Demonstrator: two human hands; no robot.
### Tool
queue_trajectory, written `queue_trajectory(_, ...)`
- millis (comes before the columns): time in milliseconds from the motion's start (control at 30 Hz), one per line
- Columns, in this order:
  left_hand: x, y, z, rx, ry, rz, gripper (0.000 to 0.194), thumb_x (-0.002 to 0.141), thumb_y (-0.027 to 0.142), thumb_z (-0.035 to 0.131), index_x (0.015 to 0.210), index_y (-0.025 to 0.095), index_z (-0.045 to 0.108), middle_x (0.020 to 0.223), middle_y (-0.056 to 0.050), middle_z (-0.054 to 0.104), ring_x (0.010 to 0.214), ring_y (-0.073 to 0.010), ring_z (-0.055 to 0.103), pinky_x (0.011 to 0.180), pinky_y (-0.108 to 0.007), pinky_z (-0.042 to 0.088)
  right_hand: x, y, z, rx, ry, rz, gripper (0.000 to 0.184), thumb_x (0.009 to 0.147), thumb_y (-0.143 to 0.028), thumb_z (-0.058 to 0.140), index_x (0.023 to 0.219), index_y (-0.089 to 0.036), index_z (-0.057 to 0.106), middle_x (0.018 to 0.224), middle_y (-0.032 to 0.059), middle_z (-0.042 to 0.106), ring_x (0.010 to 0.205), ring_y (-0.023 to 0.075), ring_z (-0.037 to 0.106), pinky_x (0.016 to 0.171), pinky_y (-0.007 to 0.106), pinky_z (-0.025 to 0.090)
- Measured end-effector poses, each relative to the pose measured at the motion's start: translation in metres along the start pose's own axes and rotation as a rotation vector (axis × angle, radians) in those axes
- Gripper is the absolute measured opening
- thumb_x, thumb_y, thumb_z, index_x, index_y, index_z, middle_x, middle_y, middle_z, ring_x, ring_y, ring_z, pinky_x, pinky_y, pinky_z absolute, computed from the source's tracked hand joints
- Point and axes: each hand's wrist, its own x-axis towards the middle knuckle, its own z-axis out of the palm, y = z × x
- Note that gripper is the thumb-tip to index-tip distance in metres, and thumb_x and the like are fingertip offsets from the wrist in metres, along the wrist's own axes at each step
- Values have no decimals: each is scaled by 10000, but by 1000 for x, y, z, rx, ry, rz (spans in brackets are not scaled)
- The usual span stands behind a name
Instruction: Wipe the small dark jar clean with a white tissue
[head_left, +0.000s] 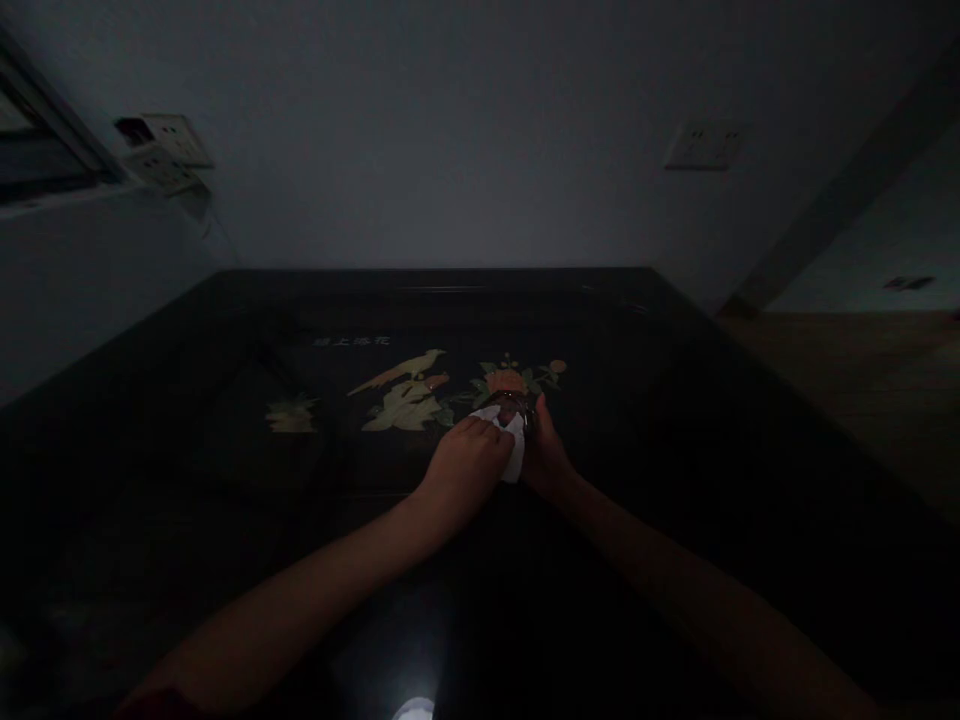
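Observation:
My left hand (472, 455) is closed on a crumpled white tissue (514, 455) and presses it against a shiny, dark, see-through glass (512, 405). The fingers of my right hand (547, 450) wrap around the glass from the right side, with the thumb up along its edge. Much of the glass is hidden by the tissue and both hands, and the dim light blurs its exact shape. Both hands are above the black tabletop (600, 560), in front of its inlaid flower picture (506, 380).
The tabletop has an inlaid bird picture (405, 395) and pale written characters. Its far edge meets a wall (435, 140) with a socket plate (705, 146) on the right and socket strips (161, 170) at the left. A bright reflection (414, 708) shows near the bottom.

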Motion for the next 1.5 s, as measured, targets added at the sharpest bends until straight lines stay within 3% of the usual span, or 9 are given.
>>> queue_trajectory(133,0,-1,0,-24,-8,13,159,877,45,493,934,90,634,938,-158,694,950,-276,658,904,-432,501,3,1,-2,-10,3,-6,657,778,-773,419,1155,-260,582,992,29,723,984,260,651,870,404,516)
queue_trajectory(367,-1,6,3,-150,-86,35,217,817,41,527,1021,88,586,997,-152,704,941,-258,673,923,-405,502,0,1,-8,83,47,16,627,821,-736,381,1184,-262,573,1031,51,735,1001,292,676,876,474,521)
queue_trajectory(533,-4,10,4,-626,-73,-140,234,811,32,494,1007,134,573,1094,-110,692,999,-208,657,888,-318,519,-2,1,-7,113,68,18,590,846,-719,337,1178,-285,556,1057,52,731,1018,296,675,874,500,519)
queue_trajectory(600,-5,9,5,-716,-57,-142,261,822,28,465,1032,149,563,1122,-94,685,1004,-193,655,887,-311,519,-3,1,-5,136,65,37,596,846,-722,330,1195,-289,545,1051,54,732,1019,301,676,878,516,514)
queue_trajectory(767,-6,4,4,-388,-104,-54,319,775,49,557,1088,109,572,1133,-150,671,1077,-269,626,955,-400,493,-2,1,-3,254,64,62,551,857,-667,400,1150,-239,585,972,78,746,1001,305,681,876,497,516)
queue_trajectory(867,-7,1,4,-203,-121,42,308,806,47,542,1108,94,580,1136,-153,670,1081,-265,630,977,-402,487,-1,1,-4,325,29,79,511,856,-650,441,1091,-232,618,916,63,754,937,280,697,865,457,519)
queue_trajectory(1100,-11,-2,19,138,52,79,341,926,84,410,1240,63,542,1309,-155,588,1286,-257,499,1123,-429,363,3,7,-11,437,-9,95,406,901,-560,458,1015,-225,658,809,14,734,758,202,679,775,366,525)
queue_trajectory(1300,-11,-6,23,167,94,111,325,943,111,401,1230,87,553,1267,-121,615,1266,-249,514,1127,-438,355,5,10,-12,456,17,83,375,901,-541,484,985,-222,664,792,7,723,703,181,653,721,333,517)
queue_trajectory(1500,-9,4,13,6,-53,72,323,899,61,427,1191,71,565,1205,-139,639,1180,-250,578,1114,-411,366,-2,-1,-8,440,12,128,372,897,-533,502,1001,-218,668,828,14,747,764,189,682,782,334,512)
